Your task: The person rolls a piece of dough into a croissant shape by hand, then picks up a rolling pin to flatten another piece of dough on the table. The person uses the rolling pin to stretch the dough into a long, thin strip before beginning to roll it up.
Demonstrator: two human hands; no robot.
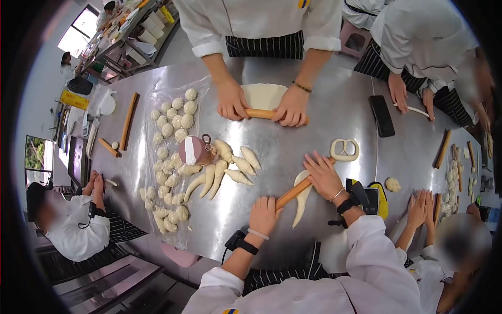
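On the left of our steel table (272,144), round white dough balls (187,121) lie on a crinkled clear plastic sheet (203,88); just right of them sit pale, ridged, tapering dough rolls (239,176). Our left hand (263,215) bears palm-down on the near end of a slim tan wooden rolling pin (289,197); whether its grip is clamped round the wood, we cannot tell. The pin lies aslant across a long, pale, tapering dough strip (300,208), whose wide end shows beyond the wood and whose narrow tail points back towards us. Farther right, our right hand (325,180) presses flat on the pin's far part, its grip apart, fingers spread. We judge the step in hand to be flattening the strip; the next stroke calls for even pressure from both palms, kept light near the thin tail. Beyond that hand lies a pale pretzel-shaped dough loop (356,150).
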